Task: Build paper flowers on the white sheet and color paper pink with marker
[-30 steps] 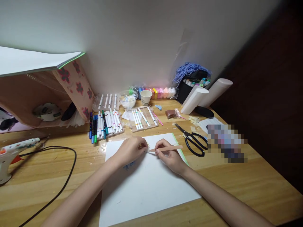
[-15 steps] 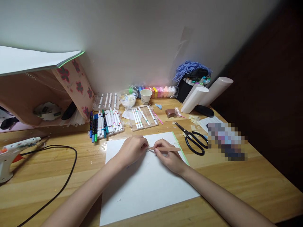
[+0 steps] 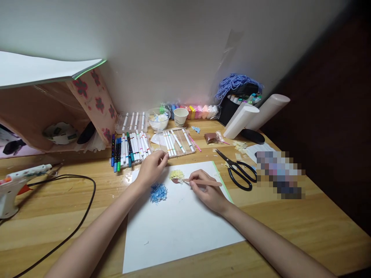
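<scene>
1. My right hand (image 3: 205, 192) is bent inward over the paper, thumb and fingers closed on a flat stick (image 3: 209, 183).
2. My left hand (image 3: 152, 166) is over the paper's far-left part, thumb and fingers drawn together; I cannot tell whether they pinch anything. Its fingertips are near the open marker case (image 3: 181, 153).
3. The flat stick's long axis runs nearly level across my view, its working end pointing left at the brown patch (image 3: 175, 180) and yellow tuft (image 3: 176, 174), its other end past my knuckles.
4. The blue tuft (image 3: 158, 192) sits nearer me, beside my left wrist.
5. The white paper (image 3: 179, 235) spreads broadly between my forearms; my right forearm crosses its right side, near the green edge strip (image 3: 222, 182).
6. Beyond that, scissors (image 3: 231, 162) lie with blades pointing away and leftward.
</scene>
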